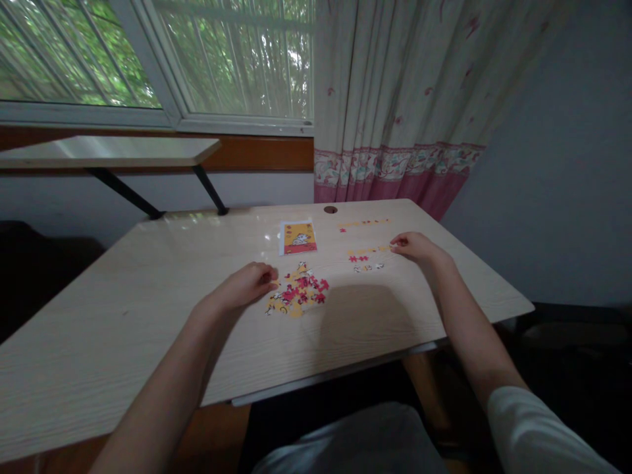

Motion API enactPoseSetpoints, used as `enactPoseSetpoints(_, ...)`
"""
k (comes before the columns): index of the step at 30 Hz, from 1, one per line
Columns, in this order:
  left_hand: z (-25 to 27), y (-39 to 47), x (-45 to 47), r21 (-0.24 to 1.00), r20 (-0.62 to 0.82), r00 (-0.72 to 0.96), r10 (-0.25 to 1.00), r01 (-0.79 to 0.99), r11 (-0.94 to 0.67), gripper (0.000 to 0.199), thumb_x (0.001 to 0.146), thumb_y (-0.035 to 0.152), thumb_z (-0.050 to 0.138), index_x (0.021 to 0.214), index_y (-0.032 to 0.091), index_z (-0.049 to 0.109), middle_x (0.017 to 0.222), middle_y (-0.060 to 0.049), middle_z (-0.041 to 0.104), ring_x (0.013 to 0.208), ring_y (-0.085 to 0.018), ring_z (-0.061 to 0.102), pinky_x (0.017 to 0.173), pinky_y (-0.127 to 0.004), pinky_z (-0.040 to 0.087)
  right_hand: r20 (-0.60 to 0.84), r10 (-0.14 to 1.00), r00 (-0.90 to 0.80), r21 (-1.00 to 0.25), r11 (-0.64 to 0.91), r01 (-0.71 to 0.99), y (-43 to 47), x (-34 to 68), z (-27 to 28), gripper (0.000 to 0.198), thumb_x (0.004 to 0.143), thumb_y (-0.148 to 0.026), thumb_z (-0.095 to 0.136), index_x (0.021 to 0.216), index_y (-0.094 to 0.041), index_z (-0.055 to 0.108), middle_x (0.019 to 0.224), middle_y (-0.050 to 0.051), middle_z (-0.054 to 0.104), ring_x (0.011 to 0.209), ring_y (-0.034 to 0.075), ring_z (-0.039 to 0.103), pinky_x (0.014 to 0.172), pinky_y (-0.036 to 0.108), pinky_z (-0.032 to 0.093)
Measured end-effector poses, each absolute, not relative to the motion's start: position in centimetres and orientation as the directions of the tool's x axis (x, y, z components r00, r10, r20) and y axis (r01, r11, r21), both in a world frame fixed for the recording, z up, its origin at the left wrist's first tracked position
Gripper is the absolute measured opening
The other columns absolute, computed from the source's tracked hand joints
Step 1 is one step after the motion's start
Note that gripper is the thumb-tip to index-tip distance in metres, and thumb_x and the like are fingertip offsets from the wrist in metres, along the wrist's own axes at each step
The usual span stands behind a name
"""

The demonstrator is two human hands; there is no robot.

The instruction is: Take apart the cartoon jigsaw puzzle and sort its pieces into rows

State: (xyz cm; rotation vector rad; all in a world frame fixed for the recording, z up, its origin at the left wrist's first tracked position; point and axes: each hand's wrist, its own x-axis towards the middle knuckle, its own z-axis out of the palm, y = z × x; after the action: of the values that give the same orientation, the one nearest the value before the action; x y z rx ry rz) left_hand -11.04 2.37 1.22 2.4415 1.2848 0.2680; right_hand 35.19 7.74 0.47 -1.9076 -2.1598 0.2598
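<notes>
A mixed pile of red, yellow and white jigsaw puzzle pieces [299,293] lies on the desk in front of me. My left hand [251,283] is at the pile's left edge, fingers curled together; whatever is between them is hidden. To the right, my right hand [407,245] pinches a small yellow puzzle piece [392,247] at the right end of a row of yellow pieces [365,251]. Under that row lie a few red pieces [359,259] and several white pieces [368,268]. Farther back runs another row of pieces [368,224], mostly yellow, with a red one beneath its left end.
A picture card [299,237] showing a white cartoon animal on yellow and red lies behind the pile. The pale wooden desk [172,316] has a round cable hole [330,210] at the back. A raised shelf [108,153] stands back left, and a curtain [395,99] hangs behind.
</notes>
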Motion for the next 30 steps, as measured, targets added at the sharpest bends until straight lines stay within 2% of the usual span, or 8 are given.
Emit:
enactPoseSetpoints(6, 1.5, 2.0, -10.9, 0.507, -0.033, 0.546, 0.837, 0.731, -0.457, 0.014, 0.072, 0.028, 0.051, 0.077, 0.015, 0.054, 0.066, 0.0, 0.053, 0.058, -0.013, 0.046, 0.058, -0.025, 0.035, 0.151, 0.978, -0.143, -0.257, 0.178, 0.95, 7.2, 33.3, 1.4, 0.027, 0.077, -0.037, 0.058, 0.092, -0.019, 0.07, 0.09, 0.008, 0.07, 0.077, 0.019, 0.062, 0.067, 0.028, 0.044)
enactPoseSetpoints(12, 1.2, 2.0, -11.2, 0.541, -0.027, 0.537, 0.843, 0.717, -0.439, 0.014, 0.071, 0.028, 0.051, 0.078, 0.015, 0.052, 0.068, 0.0, 0.051, 0.061, -0.013, 0.046, 0.059, -0.025, 0.036, 0.211, 0.912, -0.351, -0.274, 0.4, 0.875, 6.4, 29.4, 2.0, 0.025, 0.081, -0.034, 0.054, 0.096, -0.019, 0.069, 0.093, 0.008, 0.069, 0.083, 0.019, 0.062, 0.074, 0.029, 0.045)
enactPoseSetpoints(18, 0.8, 2.2, -11.3, 0.559, -0.067, 0.557, 0.828, 0.708, -0.431, 0.012, 0.072, 0.027, 0.049, 0.077, 0.016, 0.052, 0.066, 0.001, 0.05, 0.06, -0.012, 0.045, 0.058, -0.024, 0.036, 0.22, 0.809, -0.545, -0.246, 0.586, 0.772, 4.9, 25.2, 2.1, 0.023, 0.084, -0.032, 0.052, 0.095, -0.02, 0.068, 0.084, 0.005, 0.069, 0.076, 0.016, 0.061, 0.072, 0.027, 0.042)
enactPoseSetpoints(23, 0.8, 2.2, -11.4, 0.556, -0.099, 0.574, 0.813, 0.71, -0.433, 0.018, 0.073, 0.026, 0.047, 0.084, 0.014, 0.056, 0.068, 0.0, 0.052, 0.061, -0.012, 0.046, 0.059, -0.024, 0.037, 0.23, 0.774, -0.59, -0.214, 0.631, 0.745, 3.9, 23.5, 2.1, 0.022, 0.086, -0.03, 0.051, 0.095, -0.02, 0.068, 0.085, 0.004, 0.07, 0.077, 0.015, 0.061, 0.076, 0.027, 0.039)
enactPoseSetpoints(30, 0.8, 2.3, -11.6, 0.494, -0.024, 0.609, 0.793, 0.696, -0.52, 0.017, 0.074, 0.025, 0.047, 0.084, 0.015, 0.056, 0.073, -0.002, 0.054, 0.064, -0.014, 0.048, 0.062, -0.026, 0.038, 0.219, 0.755, -0.618, -0.187, 0.654, 0.733, 3.4, 22.7, 2.0, 0.022, 0.086, -0.028, 0.049, 0.096, -0.02, 0.068, 0.088, 0.003, 0.07, 0.081, 0.016, 0.062, 0.079, 0.028, 0.038)
